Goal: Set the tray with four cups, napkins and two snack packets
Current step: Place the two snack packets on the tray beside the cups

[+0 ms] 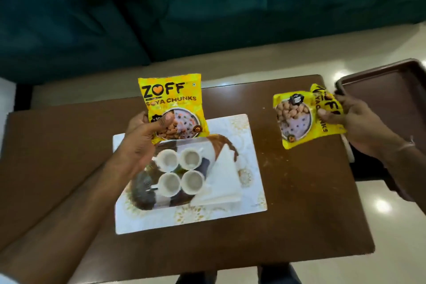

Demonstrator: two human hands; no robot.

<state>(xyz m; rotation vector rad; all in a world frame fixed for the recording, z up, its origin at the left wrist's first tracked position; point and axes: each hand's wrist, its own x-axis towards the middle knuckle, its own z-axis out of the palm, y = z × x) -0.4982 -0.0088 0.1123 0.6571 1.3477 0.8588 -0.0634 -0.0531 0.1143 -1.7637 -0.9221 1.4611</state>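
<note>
— Two yellow packets are up in the air, one in each hand. The left hand (pixel 143 136) pinches the left packet (pixel 173 108) by its lower corner, thumb on the front, holding it upright so the print reads straight. It hangs above the far edge of the tray (pixel 251 191).

— And the other one?

— The right hand (pixel 350 120) grips the right packet (pixel 306 117) along its side edge, thumb across the front, fingers behind. That one is turned sideways, its lettering running down, and it hangs over the bare brown table (pixel 299 191), well to the right of the tray.

— What is on the tray?

— Four white cups (pixel 178 170) standing in a tight square, rims nearly touching. Just beside them on the right lies a stack of white napkins (pixel 224 182), folded to a point that faces away from the person. The tray itself is pale with a gold pattern and sits in the middle of the table.

— Anything else nearby?

— A dark brown tray (pixel 387 99) at the table's right end, behind the right hand, and a green sofa (pixel 184 7) beyond the table.
</note>
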